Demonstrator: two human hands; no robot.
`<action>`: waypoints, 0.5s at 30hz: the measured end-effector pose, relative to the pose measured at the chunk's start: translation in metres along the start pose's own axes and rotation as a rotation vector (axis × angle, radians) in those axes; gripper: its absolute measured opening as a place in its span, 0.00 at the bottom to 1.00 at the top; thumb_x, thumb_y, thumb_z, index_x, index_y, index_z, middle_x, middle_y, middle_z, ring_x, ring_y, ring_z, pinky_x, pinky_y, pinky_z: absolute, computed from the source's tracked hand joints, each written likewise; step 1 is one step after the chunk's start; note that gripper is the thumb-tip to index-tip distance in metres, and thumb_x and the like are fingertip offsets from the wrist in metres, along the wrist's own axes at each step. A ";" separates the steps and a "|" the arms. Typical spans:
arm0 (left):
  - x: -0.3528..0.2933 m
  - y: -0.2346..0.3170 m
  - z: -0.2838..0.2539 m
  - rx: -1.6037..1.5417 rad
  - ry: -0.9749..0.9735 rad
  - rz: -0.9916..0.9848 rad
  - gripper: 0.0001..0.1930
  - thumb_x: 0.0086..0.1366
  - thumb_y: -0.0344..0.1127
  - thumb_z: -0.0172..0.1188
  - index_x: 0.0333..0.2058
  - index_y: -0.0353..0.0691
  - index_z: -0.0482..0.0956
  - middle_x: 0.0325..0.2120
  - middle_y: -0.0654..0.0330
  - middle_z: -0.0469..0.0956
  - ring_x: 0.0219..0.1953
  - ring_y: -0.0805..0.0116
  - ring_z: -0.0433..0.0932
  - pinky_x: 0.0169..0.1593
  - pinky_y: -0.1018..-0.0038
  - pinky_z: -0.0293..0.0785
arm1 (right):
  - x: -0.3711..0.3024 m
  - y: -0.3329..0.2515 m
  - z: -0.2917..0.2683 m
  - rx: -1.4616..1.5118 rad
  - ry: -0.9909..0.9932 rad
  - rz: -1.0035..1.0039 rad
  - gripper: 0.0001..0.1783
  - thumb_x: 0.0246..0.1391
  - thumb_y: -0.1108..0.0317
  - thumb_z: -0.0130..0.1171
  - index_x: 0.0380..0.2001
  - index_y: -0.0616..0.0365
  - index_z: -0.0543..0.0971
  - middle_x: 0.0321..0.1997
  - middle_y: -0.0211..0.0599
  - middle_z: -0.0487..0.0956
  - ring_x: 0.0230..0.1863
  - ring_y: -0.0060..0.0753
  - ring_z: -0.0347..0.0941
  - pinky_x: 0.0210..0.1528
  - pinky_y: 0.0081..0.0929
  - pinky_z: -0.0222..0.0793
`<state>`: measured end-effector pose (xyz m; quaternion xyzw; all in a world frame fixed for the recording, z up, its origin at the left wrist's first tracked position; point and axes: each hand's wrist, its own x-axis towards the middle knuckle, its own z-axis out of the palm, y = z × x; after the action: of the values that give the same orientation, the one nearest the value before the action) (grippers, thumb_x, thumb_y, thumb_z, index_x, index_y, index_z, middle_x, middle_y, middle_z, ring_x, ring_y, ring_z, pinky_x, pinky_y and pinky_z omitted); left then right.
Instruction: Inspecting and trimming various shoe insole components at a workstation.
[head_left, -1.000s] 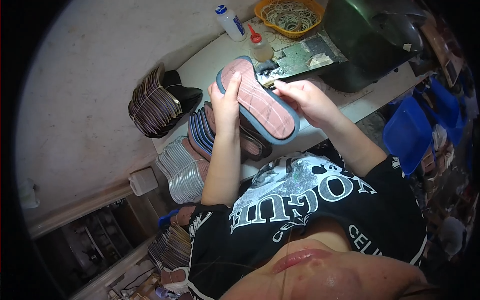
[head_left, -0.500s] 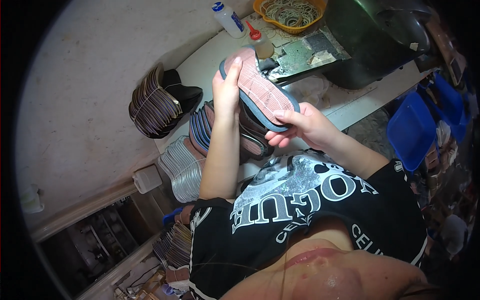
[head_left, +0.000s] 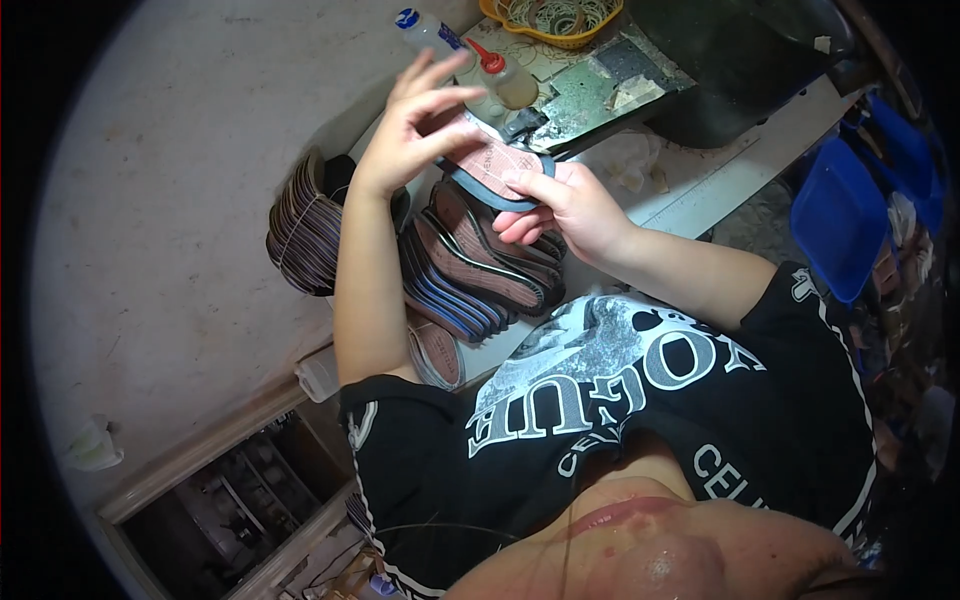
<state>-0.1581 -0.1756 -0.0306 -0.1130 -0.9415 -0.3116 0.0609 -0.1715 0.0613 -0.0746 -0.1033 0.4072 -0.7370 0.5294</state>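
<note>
A shoe sole (head_left: 485,168) with a pinkish woven top and a blue-grey edge is held tilted over the worktable. My right hand (head_left: 575,205) grips its near right end, thumb on top and fingers curled underneath. My left hand (head_left: 415,125) is raised at the sole's far left end with its fingers spread; the palm side hides that end. Whether the left thumb touches the sole I cannot tell. Just beyond the sole is a small dark metal part (head_left: 524,125) of the green machine (head_left: 610,95). Below lie stacked soles (head_left: 470,250), pinkish with dark and blue edges.
A bundle of soles (head_left: 305,230) leans by the wall. At the back stand a red-tipped squeeze bottle (head_left: 512,85), a blue-capped bottle (head_left: 425,30) and a yellow basket (head_left: 555,38) of cords. Blue plastic trays (head_left: 840,220) hang at the right, beyond the white table edge (head_left: 730,190).
My left hand has let go of the sole's far end and spread its fingers. The sole, still in my right hand, has moved slightly left and turned flatter. The whole view has shifted.
</note>
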 end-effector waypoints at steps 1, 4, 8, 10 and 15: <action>0.005 0.006 -0.004 0.036 -0.150 0.032 0.23 0.50 0.45 0.66 0.47 0.48 0.80 0.58 0.57 0.68 0.68 0.53 0.48 0.68 0.54 0.37 | 0.001 -0.001 0.004 0.000 0.001 -0.001 0.21 0.60 0.55 0.51 0.38 0.65 0.76 0.29 0.45 0.80 0.28 0.28 0.80 0.29 0.17 0.74; 0.015 0.008 -0.011 0.016 -0.378 -0.067 0.20 0.50 0.47 0.67 0.40 0.44 0.81 0.46 0.62 0.76 0.60 0.60 0.63 0.68 0.54 0.29 | 0.001 -0.006 0.012 0.013 0.035 0.001 0.22 0.59 0.54 0.53 0.41 0.65 0.75 0.30 0.44 0.81 0.27 0.26 0.80 0.29 0.16 0.73; 0.022 -0.002 -0.010 -0.163 -0.542 -0.190 0.17 0.50 0.45 0.69 0.31 0.41 0.76 0.27 0.67 0.72 0.36 0.74 0.71 0.55 0.67 0.58 | 0.004 -0.012 0.009 0.019 -0.010 0.044 0.24 0.59 0.52 0.53 0.43 0.67 0.74 0.34 0.46 0.80 0.31 0.29 0.80 0.34 0.18 0.76; 0.025 0.001 -0.012 -0.295 -0.627 -0.294 0.17 0.50 0.43 0.70 0.31 0.40 0.74 0.25 0.68 0.70 0.33 0.77 0.69 0.45 0.74 0.66 | 0.004 -0.012 0.005 0.019 -0.042 0.073 0.26 0.59 0.51 0.54 0.44 0.68 0.74 0.35 0.46 0.80 0.33 0.30 0.80 0.36 0.19 0.77; 0.026 0.011 -0.017 -0.351 -0.616 -0.390 0.18 0.52 0.37 0.70 0.35 0.41 0.69 0.24 0.71 0.68 0.28 0.82 0.65 0.30 0.84 0.62 | 0.005 -0.009 0.005 0.002 -0.044 0.021 0.23 0.57 0.55 0.57 0.43 0.69 0.75 0.37 0.46 0.80 0.36 0.30 0.80 0.38 0.20 0.78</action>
<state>-0.1800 -0.1723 -0.0056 -0.0289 -0.8521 -0.4247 -0.3043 -0.1770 0.0561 -0.0665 -0.1146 0.3956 -0.7293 0.5463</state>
